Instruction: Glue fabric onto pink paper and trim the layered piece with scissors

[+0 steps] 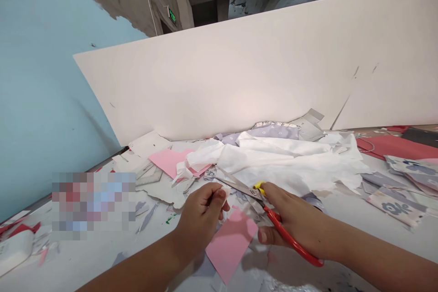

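Observation:
My right hand point(290, 219) grips a pair of scissors point(277, 223) with red handles and a yellow part near the pivot. Their blades are parted and point up and left, towards my left hand. My left hand point(207, 207) is closed in a pinch on a small scrap of white paper point(226, 194), mostly covered by the fingers. Under both hands, a pink sheet of paper point(232, 242) lies on the table. Just beyond the blades spreads a large crumpled white sheet point(284, 164).
Paper scraps litter the white table point(119, 255). Another pink sheet point(167, 162) lies behind my left hand. Patterned packets point(397, 205) and red paper point(400, 146) are at the right. A white object point(15, 248) sits far left. A tall white board point(239, 77) stands behind.

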Available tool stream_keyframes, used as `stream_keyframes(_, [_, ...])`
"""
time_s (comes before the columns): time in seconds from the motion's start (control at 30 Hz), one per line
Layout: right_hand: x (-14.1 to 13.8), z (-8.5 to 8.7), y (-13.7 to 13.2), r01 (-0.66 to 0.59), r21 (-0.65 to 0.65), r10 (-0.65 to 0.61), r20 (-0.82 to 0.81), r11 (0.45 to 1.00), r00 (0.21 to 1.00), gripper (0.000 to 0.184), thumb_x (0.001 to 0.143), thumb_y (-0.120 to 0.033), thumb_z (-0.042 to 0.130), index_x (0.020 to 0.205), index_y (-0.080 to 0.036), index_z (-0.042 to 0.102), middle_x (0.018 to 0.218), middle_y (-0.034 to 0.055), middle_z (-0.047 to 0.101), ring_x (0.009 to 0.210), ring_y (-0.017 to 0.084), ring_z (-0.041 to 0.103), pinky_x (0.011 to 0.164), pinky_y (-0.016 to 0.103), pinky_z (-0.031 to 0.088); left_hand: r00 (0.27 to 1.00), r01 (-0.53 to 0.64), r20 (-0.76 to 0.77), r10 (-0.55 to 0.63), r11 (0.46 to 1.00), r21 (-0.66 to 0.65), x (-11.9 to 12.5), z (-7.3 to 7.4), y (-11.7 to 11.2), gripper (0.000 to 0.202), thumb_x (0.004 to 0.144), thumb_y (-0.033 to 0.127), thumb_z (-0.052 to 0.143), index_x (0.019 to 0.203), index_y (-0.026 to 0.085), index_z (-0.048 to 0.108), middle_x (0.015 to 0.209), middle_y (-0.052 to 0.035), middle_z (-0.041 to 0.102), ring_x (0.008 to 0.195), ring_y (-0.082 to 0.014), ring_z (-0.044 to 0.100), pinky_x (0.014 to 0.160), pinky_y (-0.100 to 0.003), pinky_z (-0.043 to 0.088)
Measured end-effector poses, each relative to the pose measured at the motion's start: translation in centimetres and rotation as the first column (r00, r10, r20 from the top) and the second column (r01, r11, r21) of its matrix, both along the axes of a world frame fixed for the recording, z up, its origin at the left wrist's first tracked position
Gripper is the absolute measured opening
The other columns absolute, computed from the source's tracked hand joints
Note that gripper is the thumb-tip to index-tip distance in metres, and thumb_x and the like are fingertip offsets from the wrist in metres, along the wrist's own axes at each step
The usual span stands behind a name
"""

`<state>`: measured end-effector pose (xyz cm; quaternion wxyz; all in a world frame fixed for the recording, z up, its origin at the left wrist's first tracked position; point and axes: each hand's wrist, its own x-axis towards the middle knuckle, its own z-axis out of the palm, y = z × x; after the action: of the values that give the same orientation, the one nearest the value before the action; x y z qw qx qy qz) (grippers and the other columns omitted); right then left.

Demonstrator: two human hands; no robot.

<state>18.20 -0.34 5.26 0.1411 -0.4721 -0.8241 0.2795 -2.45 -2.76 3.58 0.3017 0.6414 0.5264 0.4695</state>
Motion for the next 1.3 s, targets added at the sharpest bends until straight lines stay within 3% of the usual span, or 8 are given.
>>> stream_keyframes(0.17, [-0.2, -0.6, 0.1, 0.000, 0.009, 0.000, 0.058, 1.000, 0.998, 0.045, 0.063, -0.057, 0.055, 0.085, -0.021, 0.041, 0.083, 0.0049, 0.051, 0.070, 0.020, 0.048, 0.058, 0.028, 0.038, 0.999, -0.038, -0.038, 0.038, 0.999, 0.016, -0.2, -0.3, 0.1, 0.028, 0.081, 0.037, 0.041, 0.063, 0.018, 0.051, 0.058, 0.0008, 0.053, 0.051, -0.0096, 0.046, 0.050, -0.020, 0.038])
stream_keyframes(0.57, [-0.5, 0.1, -0.2, 0.025, 0.018, -0.026, 0.076, 1.000, 0.997, 0.045, 0.063, -0.059, 0.054, 0.085, -0.021, 0.046, 0.083, 0.0054, 0.054, 0.070, 0.021, 0.050, 0.056, 0.027, 0.037, 1.000, -0.017, 0.012, 0.017, 1.000, 0.005, -0.2, -0.5, 0.3, 0.026, 0.081, 0.035, 0.042, 0.064, 0.017, 0.052, 0.061, 0.0003, 0.055, 0.051, -0.0097, 0.046, 0.051, -0.021, 0.039])
stream_keyframes(0.87, [-0.4, -0.2, 0.1, 0.026, -0.062, -0.027, -0.021, 0.998, 0.999, 0.031, 0.065, -0.046, 0.058, 0.082, -0.023, 0.047, 0.074, 0.0011, 0.056, 0.061, 0.017, 0.049, 0.048, 0.023, 0.032, 1.000, -0.007, -0.008, 0.007, 1.000, -0.010, -0.2, -0.5, 0.4, 0.030, 0.081, 0.039, 0.041, 0.064, 0.017, 0.052, 0.061, -0.0006, 0.054, 0.051, -0.0098, 0.046, 0.051, -0.022, 0.039])
stream_keyframes(1.3, [-0.4, -1.3, 0.5, 0.040, -0.107, -0.052, -0.110, 0.993, 0.993, 0.025, 0.066, -0.044, 0.058, 0.065, -0.021, 0.050, 0.061, -0.0007, 0.055, 0.056, 0.014, 0.049, 0.048, 0.022, 0.032, 0.999, 0.012, 0.049, -0.009, 0.998, -0.059, -0.1, -0.5, 0.5, 0.029, 0.080, 0.040, 0.042, 0.067, 0.017, 0.051, 0.061, -0.0007, 0.054, 0.050, -0.0104, 0.045, 0.052, -0.023, 0.039])
